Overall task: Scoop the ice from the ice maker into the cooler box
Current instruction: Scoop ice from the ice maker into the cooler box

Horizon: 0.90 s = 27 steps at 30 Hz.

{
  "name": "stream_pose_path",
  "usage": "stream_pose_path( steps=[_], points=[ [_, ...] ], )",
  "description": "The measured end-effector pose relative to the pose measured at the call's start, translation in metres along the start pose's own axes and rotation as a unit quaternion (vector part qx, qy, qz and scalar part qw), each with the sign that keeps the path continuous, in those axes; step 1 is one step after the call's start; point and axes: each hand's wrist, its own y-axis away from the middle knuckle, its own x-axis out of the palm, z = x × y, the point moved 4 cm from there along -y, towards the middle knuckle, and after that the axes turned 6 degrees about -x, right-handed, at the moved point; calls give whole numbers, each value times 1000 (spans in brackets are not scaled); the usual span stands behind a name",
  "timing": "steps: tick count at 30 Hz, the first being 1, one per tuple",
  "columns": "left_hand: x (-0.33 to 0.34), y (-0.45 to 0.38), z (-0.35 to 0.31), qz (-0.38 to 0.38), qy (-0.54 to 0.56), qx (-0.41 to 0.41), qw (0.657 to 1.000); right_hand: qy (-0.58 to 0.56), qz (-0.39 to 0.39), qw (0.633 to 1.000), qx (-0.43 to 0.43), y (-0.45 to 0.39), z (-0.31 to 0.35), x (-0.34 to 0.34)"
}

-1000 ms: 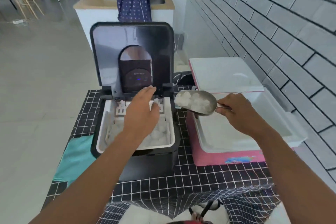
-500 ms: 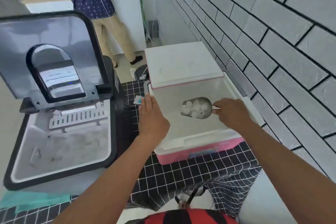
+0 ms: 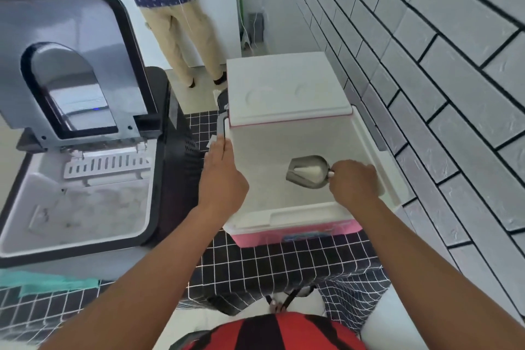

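My right hand (image 3: 353, 182) grips the handle of a metal scoop (image 3: 308, 172), which hangs tilted inside the open white and pink cooler box (image 3: 306, 214). A little ice shows in the scoop's bowl. My left hand (image 3: 220, 179) rests with straight fingers on the cooler's left rim. The black ice maker (image 3: 82, 179) stands at the left with its lid (image 3: 65, 65) raised, and blurred ice lies in its white basket.
The cooler's white lid (image 3: 287, 88) lies back behind the box. A grey brick wall (image 3: 426, 65) runs along the right. A person (image 3: 170, 8) stands at a counter beyond the table. A teal cloth (image 3: 54, 281) lies on the black checked tablecloth (image 3: 270, 264).
The scoop has gone deeper into the cooler and tipped, and most of its ice is gone. My left hand has slid along the cooler's left rim.
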Motion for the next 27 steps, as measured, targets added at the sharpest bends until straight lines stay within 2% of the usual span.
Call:
stream_pose_path(
  steps=[5,9,11,14,17,21,24,27],
  points=[
    [-1,0,-1,8,11,-1,1000,-76,-31,997,-12,2,0,-5],
    [-20,-3,3,36,117,-7,992,-158,-66,984,-44,11,10,-24],
    [-45,-4,10,10,187,2,982,-191,-79,976,-73,17,21,-42],
    [-92,0,36,-47,225,31,973,-218,-100,963,-123,25,50,-79],
    [-137,13,86,-103,182,39,977,-212,-120,954,-176,34,95,-118],
    [-184,34,170,-169,110,-5,979,-220,-121,938,-240,50,169,-163],
    [-196,40,224,-126,37,-39,991,-137,-125,939,-288,58,222,-186],
    [-191,42,262,-66,-34,-79,994,29,-92,940,-327,64,274,-194]
  ],
)
